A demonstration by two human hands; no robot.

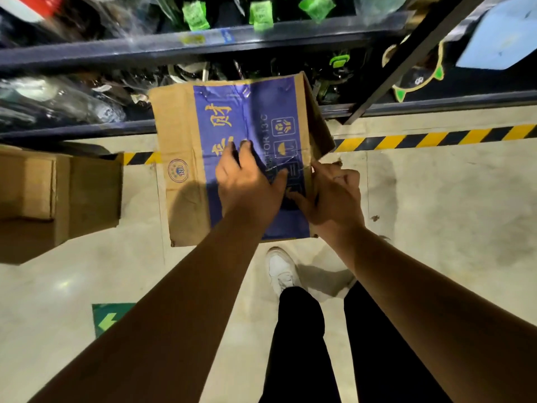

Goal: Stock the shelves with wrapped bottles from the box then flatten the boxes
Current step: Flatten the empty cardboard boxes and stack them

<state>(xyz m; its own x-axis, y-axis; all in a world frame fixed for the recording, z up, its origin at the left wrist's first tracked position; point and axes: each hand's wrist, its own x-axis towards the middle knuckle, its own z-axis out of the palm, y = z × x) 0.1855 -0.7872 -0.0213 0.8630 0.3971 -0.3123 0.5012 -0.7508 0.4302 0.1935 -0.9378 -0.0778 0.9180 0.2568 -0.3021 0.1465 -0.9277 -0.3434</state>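
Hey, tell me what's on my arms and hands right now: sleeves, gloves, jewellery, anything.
The left forearm and right forearm are bare, with no sleeves in view. Neither the left hand nor the right hand wears a glove. The right hand shows a thin pale band, probably a ring.

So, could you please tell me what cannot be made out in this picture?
All in the head view:
- Inside of the held box: only its outer faces are turned to the camera.
- Whether the left hand pinches anything or only presses: its own fingers cover the spot.
- The shelf bottles: motion-blurred, labels unreadable.
- The second box: cut off by the left edge.
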